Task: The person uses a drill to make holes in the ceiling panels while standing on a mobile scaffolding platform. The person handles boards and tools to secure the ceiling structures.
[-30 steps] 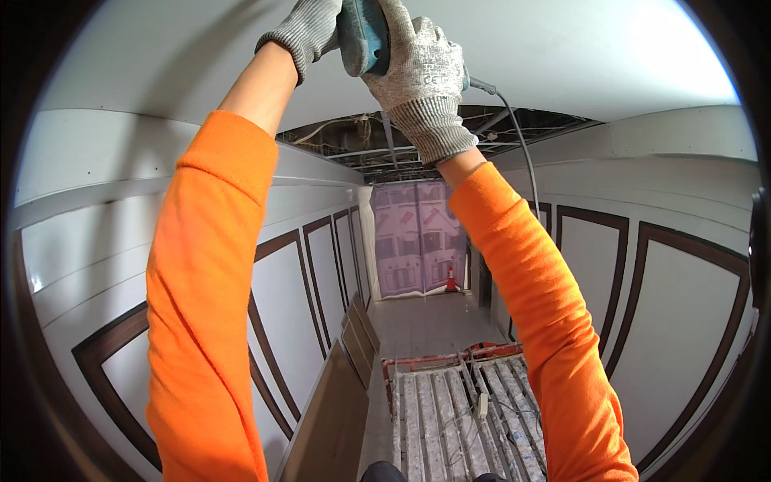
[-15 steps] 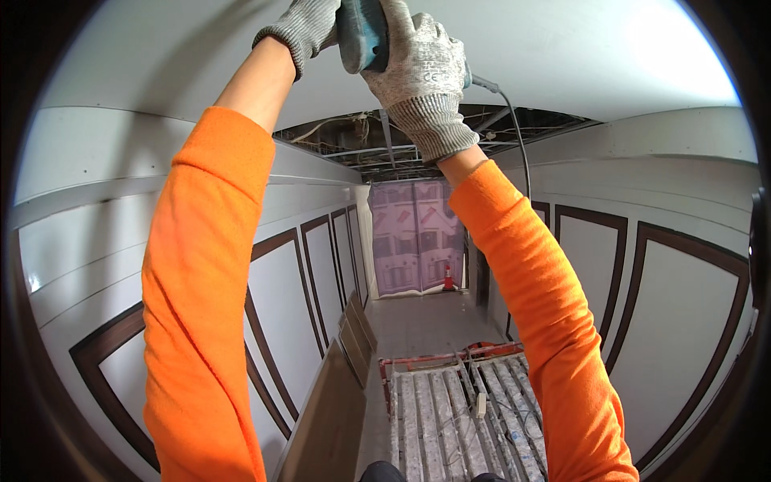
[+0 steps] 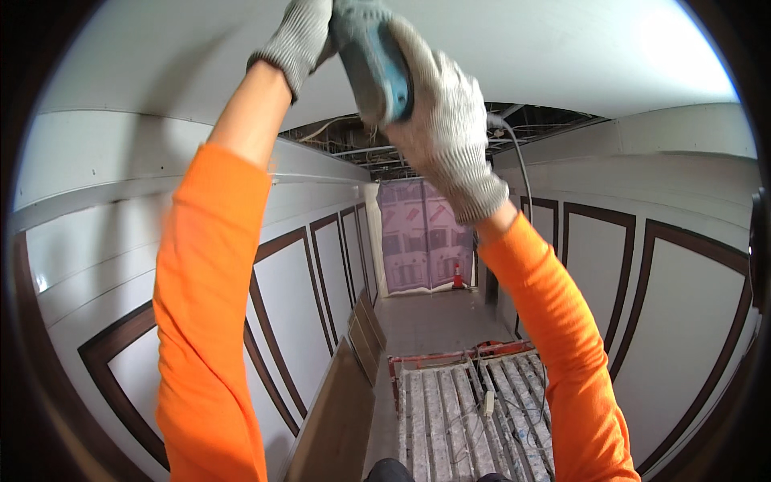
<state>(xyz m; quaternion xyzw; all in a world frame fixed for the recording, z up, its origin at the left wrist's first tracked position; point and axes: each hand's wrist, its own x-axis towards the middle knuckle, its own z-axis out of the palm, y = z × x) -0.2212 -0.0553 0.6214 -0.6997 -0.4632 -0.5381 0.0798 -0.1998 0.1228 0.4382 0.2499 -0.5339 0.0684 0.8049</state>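
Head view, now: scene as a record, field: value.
Left hand: gloved, at the blue-grey power tool; fingers cut off, grip unclear
Right hand: gloved, gripping the tool's right side
Cord: hangs beyond the right hand
Overhead: white ceiling, open section farther off
Below: slatted platform
Left side: brown boards
Far end: purple patterned sheet, red cone

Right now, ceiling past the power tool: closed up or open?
Open: beyond the teal power tool held overhead, the white ceiling board stops and exposed metal framing shows.
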